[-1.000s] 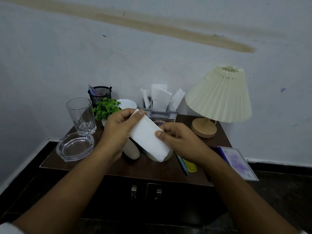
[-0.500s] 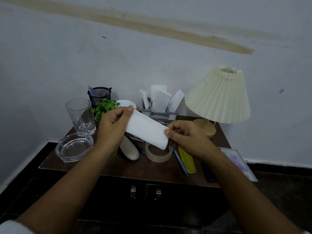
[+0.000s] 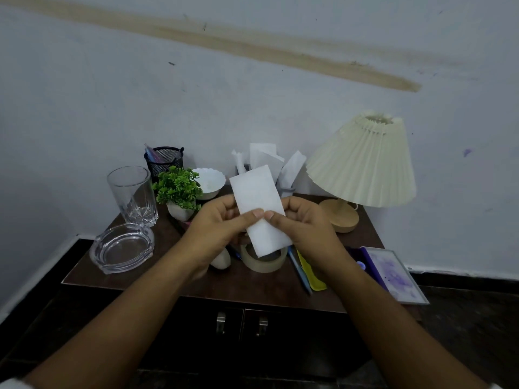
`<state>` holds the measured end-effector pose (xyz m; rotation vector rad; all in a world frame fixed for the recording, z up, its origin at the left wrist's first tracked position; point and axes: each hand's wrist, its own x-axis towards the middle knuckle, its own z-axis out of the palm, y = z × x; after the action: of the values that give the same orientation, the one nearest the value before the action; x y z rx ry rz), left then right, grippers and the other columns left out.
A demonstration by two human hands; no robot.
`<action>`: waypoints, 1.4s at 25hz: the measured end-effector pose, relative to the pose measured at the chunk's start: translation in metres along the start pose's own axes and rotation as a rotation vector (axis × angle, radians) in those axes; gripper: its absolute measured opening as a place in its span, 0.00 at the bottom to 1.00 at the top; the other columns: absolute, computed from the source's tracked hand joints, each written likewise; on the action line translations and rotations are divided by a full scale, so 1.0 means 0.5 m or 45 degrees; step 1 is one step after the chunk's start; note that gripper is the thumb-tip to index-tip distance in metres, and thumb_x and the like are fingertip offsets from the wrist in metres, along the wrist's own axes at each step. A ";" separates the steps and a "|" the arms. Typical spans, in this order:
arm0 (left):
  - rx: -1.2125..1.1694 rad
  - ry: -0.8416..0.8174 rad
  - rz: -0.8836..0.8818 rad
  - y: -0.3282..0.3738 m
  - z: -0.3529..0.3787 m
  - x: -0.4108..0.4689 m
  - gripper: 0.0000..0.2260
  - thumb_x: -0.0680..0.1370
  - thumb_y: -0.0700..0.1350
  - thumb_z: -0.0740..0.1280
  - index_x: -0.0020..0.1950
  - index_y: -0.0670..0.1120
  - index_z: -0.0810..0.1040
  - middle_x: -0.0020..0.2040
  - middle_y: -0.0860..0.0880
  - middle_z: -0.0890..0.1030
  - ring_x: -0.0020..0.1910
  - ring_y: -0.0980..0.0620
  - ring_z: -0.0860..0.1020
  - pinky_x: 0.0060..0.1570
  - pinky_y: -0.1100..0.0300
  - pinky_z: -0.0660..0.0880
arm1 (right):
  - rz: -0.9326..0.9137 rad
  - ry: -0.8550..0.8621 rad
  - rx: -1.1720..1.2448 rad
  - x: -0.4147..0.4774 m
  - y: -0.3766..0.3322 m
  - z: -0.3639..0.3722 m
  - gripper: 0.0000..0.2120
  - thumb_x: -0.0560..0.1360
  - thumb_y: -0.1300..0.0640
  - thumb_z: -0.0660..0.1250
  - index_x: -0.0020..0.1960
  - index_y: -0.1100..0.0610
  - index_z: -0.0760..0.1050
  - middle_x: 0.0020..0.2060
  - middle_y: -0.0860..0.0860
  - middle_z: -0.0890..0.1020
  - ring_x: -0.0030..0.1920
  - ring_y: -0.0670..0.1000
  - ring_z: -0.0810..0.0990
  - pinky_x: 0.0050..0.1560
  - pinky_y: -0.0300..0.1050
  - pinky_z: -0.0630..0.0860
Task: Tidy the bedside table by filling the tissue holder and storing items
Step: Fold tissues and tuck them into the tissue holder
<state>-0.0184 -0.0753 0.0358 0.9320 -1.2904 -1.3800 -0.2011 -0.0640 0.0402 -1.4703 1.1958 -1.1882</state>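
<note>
**A:** Where is the tissue (image 3: 258, 203)?

**B:** Held up over the middle of the bedside table (image 3: 174, 265), clear of its top. The person's left hand (image 3: 222, 220) and right hand (image 3: 303, 220) each pinch a long side, with the thumbs meeting on its front.

**A:** How will it handle?

**B:** Probably very light, soft and limp. Folded flat it keeps some shape, but a hard squeeze would crumple it. It seems best held by the lower half, as now, leaving the top end free to slide in.

**A:** And where does it go?

**B:** Into the tissue holder (image 3: 288, 189) at the back edge, where several sheets already poke up.

**A:** What crowds it?

**B:** The lamp (image 3: 362, 161) shade overhangs just to the holder's right. A bowl (image 3: 210, 178) and a plant (image 3: 178, 186) stand to its left. A glass (image 3: 132, 192) and a glass dish (image 3: 123, 247) are along the left edge. Under the hands lie a tape roll (image 3: 264, 262) and a pen (image 3: 300, 272).
</note>
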 end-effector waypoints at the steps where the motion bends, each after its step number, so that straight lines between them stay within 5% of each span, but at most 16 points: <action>1: 0.061 0.021 0.008 -0.007 0.004 -0.001 0.12 0.77 0.41 0.71 0.61 0.43 0.81 0.52 0.45 0.87 0.49 0.48 0.86 0.40 0.56 0.83 | 0.007 0.000 0.008 -0.001 0.001 0.004 0.08 0.78 0.59 0.71 0.55 0.61 0.81 0.49 0.54 0.88 0.50 0.54 0.87 0.55 0.59 0.83; 6: 0.253 0.111 0.136 -0.012 -0.015 0.012 0.13 0.77 0.38 0.72 0.61 0.41 0.82 0.52 0.48 0.87 0.52 0.49 0.85 0.47 0.54 0.83 | -0.069 0.159 -0.035 0.001 0.005 0.005 0.08 0.74 0.67 0.73 0.47 0.59 0.75 0.43 0.56 0.83 0.46 0.55 0.84 0.49 0.58 0.83; 10: 0.337 0.307 0.175 -0.018 -0.020 0.013 0.16 0.75 0.41 0.75 0.58 0.52 0.74 0.43 0.47 0.86 0.45 0.47 0.86 0.45 0.49 0.83 | -0.109 0.122 -0.179 0.008 0.008 0.003 0.13 0.75 0.69 0.70 0.40 0.53 0.81 0.42 0.51 0.86 0.46 0.54 0.85 0.49 0.57 0.84; 12: 0.301 0.294 0.213 -0.017 -0.022 0.017 0.18 0.76 0.37 0.74 0.54 0.56 0.72 0.45 0.47 0.85 0.43 0.45 0.85 0.44 0.48 0.82 | -0.117 0.207 -0.180 0.010 0.007 0.005 0.14 0.76 0.68 0.69 0.43 0.50 0.83 0.45 0.48 0.86 0.48 0.49 0.85 0.50 0.51 0.84; 15: 0.383 0.204 0.276 -0.014 -0.016 0.023 0.12 0.76 0.32 0.72 0.48 0.49 0.79 0.44 0.49 0.84 0.41 0.46 0.84 0.46 0.52 0.81 | -0.124 0.292 -0.202 0.017 0.011 -0.002 0.11 0.77 0.66 0.69 0.51 0.52 0.84 0.49 0.48 0.86 0.49 0.45 0.84 0.52 0.46 0.84; 18: 0.491 0.197 0.307 -0.012 -0.013 0.037 0.10 0.77 0.33 0.71 0.45 0.49 0.85 0.44 0.47 0.87 0.46 0.45 0.85 0.51 0.50 0.83 | -0.093 0.183 -0.372 0.024 0.011 -0.011 0.10 0.77 0.65 0.70 0.56 0.56 0.85 0.48 0.49 0.86 0.47 0.45 0.84 0.53 0.45 0.83; 21: 0.536 0.202 0.311 -0.008 -0.011 0.049 0.10 0.77 0.35 0.71 0.49 0.50 0.86 0.48 0.51 0.87 0.49 0.53 0.85 0.54 0.52 0.83 | -0.130 0.142 -0.588 0.034 0.005 -0.017 0.10 0.78 0.64 0.69 0.57 0.56 0.85 0.51 0.50 0.86 0.47 0.43 0.83 0.49 0.34 0.80; 25: 0.656 0.169 0.267 -0.004 -0.011 0.074 0.11 0.78 0.37 0.70 0.56 0.48 0.86 0.52 0.52 0.86 0.51 0.55 0.84 0.58 0.51 0.81 | -0.173 0.226 -0.601 0.056 -0.011 -0.022 0.15 0.78 0.64 0.68 0.63 0.56 0.82 0.46 0.47 0.84 0.46 0.44 0.82 0.50 0.38 0.80; 27: 0.700 0.152 0.264 0.008 -0.015 0.095 0.14 0.78 0.38 0.70 0.62 0.48 0.84 0.55 0.51 0.85 0.54 0.55 0.83 0.61 0.52 0.79 | -0.190 0.223 -0.628 0.069 -0.022 -0.023 0.17 0.78 0.63 0.67 0.67 0.55 0.79 0.49 0.48 0.82 0.46 0.43 0.80 0.47 0.33 0.76; 31: 0.841 0.127 0.272 0.031 -0.011 0.140 0.18 0.81 0.39 0.66 0.70 0.49 0.78 0.61 0.51 0.81 0.49 0.57 0.80 0.46 0.74 0.73 | -0.167 0.208 -0.646 0.102 -0.027 -0.021 0.21 0.79 0.63 0.66 0.72 0.54 0.74 0.44 0.47 0.80 0.42 0.42 0.78 0.42 0.34 0.74; 33: 0.865 0.106 0.246 0.026 -0.008 0.157 0.19 0.82 0.39 0.65 0.73 0.49 0.75 0.62 0.52 0.78 0.45 0.59 0.78 0.38 0.77 0.71 | -0.158 0.194 -0.665 0.111 -0.022 -0.020 0.22 0.79 0.65 0.65 0.73 0.56 0.72 0.40 0.44 0.78 0.38 0.41 0.76 0.40 0.31 0.71; 35: 0.842 0.067 0.220 0.014 -0.008 0.168 0.20 0.82 0.38 0.64 0.74 0.49 0.73 0.70 0.52 0.75 0.48 0.57 0.78 0.45 0.73 0.73 | -0.174 0.186 -0.680 0.114 -0.014 -0.021 0.23 0.79 0.66 0.65 0.73 0.57 0.71 0.45 0.47 0.78 0.39 0.40 0.76 0.44 0.32 0.73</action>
<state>-0.0313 -0.1574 0.0498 1.2429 -1.7829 -0.7877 -0.2057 -0.1199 0.0568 -1.9051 1.6212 -1.1313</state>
